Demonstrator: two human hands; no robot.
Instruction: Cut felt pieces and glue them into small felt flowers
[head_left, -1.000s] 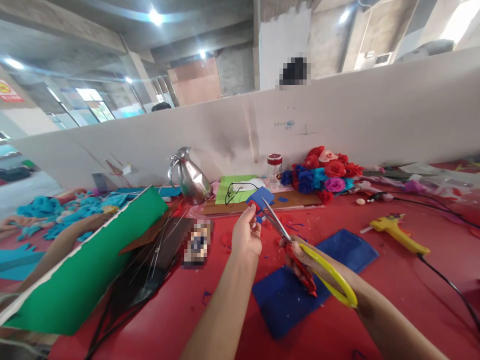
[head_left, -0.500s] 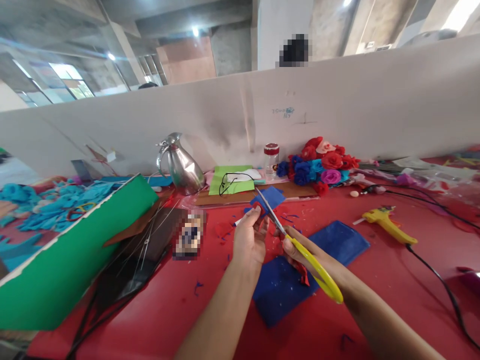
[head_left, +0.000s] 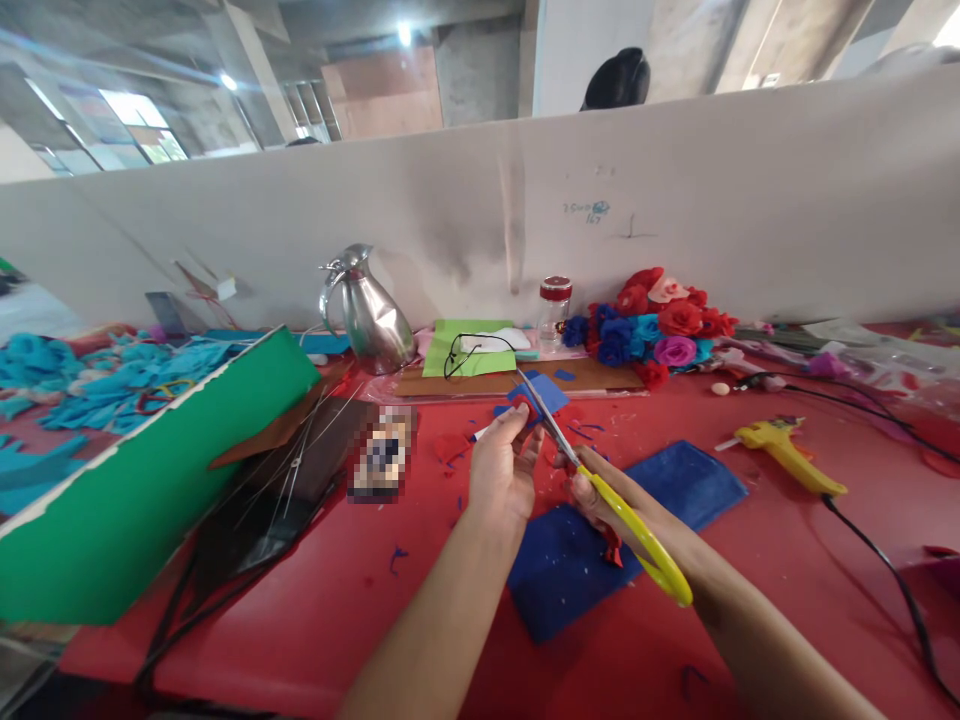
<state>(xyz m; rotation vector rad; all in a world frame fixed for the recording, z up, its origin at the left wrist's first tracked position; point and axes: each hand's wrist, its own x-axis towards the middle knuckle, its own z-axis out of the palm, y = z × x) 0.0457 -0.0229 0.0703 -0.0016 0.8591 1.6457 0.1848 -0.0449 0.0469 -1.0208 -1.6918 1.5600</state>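
My left hand (head_left: 504,465) is closed, thumb and fingers pinching a small red cloth piece (head_left: 523,402). A flat blue cloth piece (head_left: 551,393) shows just behind the fingertips; whether it is held too is unclear. My right hand (head_left: 592,490) grips yellow-handled scissors (head_left: 637,530), whose blades point up and left across the cloth by my left fingers. Below the right hand sits a crumpled red strip (head_left: 613,550), perhaps touching it. Under my hands lie a dark blue cloth (head_left: 559,580) and a second folded blue cloth (head_left: 686,485).
A yellow glue gun (head_left: 787,450) with a black cord lies right. Along the back stand a steel jug (head_left: 371,320), a red-lidded jar (head_left: 553,315) and cloth flowers (head_left: 679,320). Eyeglasses (head_left: 472,350) rest on green paper. Left is a green board (head_left: 165,480).
The view has shifted slightly, so the background sits a little higher and further right. Both hands keep nearly the same pose, with the scissors still at the cloth.
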